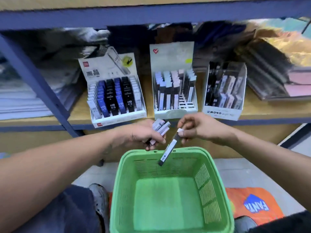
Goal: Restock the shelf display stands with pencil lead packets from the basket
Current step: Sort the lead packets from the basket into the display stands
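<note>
Left hand (148,133) gripping packets (160,126), right hand (193,126) pinching one packet (169,148)

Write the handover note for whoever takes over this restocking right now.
Left hand grips a bundle of lead packets.
Right hand pinches a single packet by its top end, hanging over the green basket.
The basket shows no packets inside.
Three stands on the shelf: left stand looks full, middle stand has empty front slots right of centre, MONO stand is partly filled.
Left to do: slot the held packets, probably into the middle stand.
</note>
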Motion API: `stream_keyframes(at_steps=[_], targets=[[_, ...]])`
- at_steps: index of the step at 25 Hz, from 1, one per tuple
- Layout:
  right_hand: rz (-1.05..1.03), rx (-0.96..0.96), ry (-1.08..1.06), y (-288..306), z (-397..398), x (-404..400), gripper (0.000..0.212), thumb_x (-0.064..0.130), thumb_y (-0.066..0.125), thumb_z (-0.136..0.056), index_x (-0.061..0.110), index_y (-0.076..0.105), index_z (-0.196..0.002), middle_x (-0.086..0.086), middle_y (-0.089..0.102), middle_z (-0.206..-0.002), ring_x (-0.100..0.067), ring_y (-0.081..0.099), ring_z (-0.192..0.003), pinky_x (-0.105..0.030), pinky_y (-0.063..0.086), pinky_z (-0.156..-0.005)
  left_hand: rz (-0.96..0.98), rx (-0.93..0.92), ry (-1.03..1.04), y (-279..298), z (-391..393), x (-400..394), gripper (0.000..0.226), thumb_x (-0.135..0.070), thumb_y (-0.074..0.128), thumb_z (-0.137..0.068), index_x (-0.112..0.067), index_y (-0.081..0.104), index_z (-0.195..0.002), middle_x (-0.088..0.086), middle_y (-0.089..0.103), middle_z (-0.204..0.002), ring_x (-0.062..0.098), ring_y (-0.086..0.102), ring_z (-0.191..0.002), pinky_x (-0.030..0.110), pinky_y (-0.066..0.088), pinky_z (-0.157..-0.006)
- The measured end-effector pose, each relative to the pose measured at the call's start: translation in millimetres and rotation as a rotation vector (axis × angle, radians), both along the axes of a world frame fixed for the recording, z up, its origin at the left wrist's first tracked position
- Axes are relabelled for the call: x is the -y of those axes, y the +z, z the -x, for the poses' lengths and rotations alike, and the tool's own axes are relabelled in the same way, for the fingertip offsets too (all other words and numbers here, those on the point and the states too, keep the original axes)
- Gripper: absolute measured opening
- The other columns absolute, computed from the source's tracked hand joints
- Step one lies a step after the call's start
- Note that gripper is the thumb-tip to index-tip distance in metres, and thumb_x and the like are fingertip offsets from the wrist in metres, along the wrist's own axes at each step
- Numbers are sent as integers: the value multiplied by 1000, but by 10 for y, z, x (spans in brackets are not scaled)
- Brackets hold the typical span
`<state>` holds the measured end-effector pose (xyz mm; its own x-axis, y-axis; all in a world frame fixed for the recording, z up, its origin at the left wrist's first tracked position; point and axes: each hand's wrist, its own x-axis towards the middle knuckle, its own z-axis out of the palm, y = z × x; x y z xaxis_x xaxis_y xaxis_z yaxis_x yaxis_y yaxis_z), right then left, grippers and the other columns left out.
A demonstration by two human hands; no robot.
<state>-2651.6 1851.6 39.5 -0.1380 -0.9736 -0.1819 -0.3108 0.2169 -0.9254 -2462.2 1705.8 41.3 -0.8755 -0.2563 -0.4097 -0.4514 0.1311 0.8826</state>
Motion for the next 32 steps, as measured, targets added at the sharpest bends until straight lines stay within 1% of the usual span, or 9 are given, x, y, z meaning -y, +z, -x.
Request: stream_keyframes(at_steps=[4, 6, 9, 12, 19, 22, 26, 29, 32], targets=[[125, -37, -33, 460, -42, -8, 18, 7, 73, -90, 0, 65, -105, -24, 74, -83, -29, 70, -75, -40, 59, -77, 32, -82, 6, 591, 47, 0, 12, 5, 64, -88, 0, 57, -97, 12, 53, -62, 20, 51, -47, 22, 40, -39], [188, -90, -49, 673, -36, -15, 17, 6, 72, -91, 3, 64, -105, -19, 75, -80, -27, 72, -73, -36, 60, -75, 42, -162, 18, 848, 102, -12, 10, 6, 62, -89, -1, 57, -95, 14, 53, -61, 22, 51, -47, 22, 39, -39], [299, -186, -143, 986, 44, -12, 12, 9, 76, -88, 2, 68, -95, -14, 76, -78, -29, 75, -75, -30, 58, -71, 40, -308, 133, 1114, 252, -6, 9, 5, 62, -88, -2, 57, -85, 13, 50, -57, 23, 49, -47, 23, 37, -39], [366, -220, -286, 1209, 226, 26, 11, 9, 79, -85, 4, 73, -92, -15, 76, -80, -31, 76, -78, -38, 61, -80, 51, -395, 292, 1241, 429, 33, 7, 4, 63, -87, -1, 59, -85, 11, 50, -56, 22, 47, -47, 22, 35, -39], [295, -336, -264, 1254, 414, 201, 16, 5, 79, -84, 10, 73, -98, -9, 77, -82, -21, 77, -77, -38, 61, -84, 137, -358, 428, 1284, 677, 243, 10, 0, 67, -84, 3, 60, -91, 12, 56, -59, 20, 51, -46, 23, 37, -39], [321, -423, -299, 1350, 450, 270, 10, 11, 79, -85, 12, 75, -94, -5, 77, -81, -15, 75, -75, -28, 62, -77, 291, -339, 416, 1351, 752, 332, 11, -2, 69, -82, 2, 59, -85, 17, 59, -63, 23, 53, -48, 25, 38, -39], [376, -598, -376, 1436, 557, 449, 6, 17, 79, -86, 20, 75, -89, 6, 74, -78, -4, 71, -72, -17, 54, -68, 557, -270, 381, 1342, 873, 454, 21, -11, 70, -81, 1, 58, -94, 19, 66, -66, 30, 61, -53, 30, 44, -47], [367, -704, -418, 1325, 579, 605, 8, 17, 79, -86, 23, 75, -91, 11, 72, -83, -4, 68, -78, -21, 55, -76, 610, -253, 352, 1323, 923, 448, 17, -12, 68, -83, -2, 61, -96, 19, 68, -66, 29, 63, -53, 32, 48, -51], [382, -804, -418, 1215, 575, 713, 13, 17, 78, -86, 20, 77, -100, 6, 74, -90, -8, 69, -85, -28, 57, -83, 638, -251, 322, 1323, 937, 439, 14, -12, 69, -86, -3, 61, -93, 9, 63, -60, 16, 56, -38, 26, 43, -44]])
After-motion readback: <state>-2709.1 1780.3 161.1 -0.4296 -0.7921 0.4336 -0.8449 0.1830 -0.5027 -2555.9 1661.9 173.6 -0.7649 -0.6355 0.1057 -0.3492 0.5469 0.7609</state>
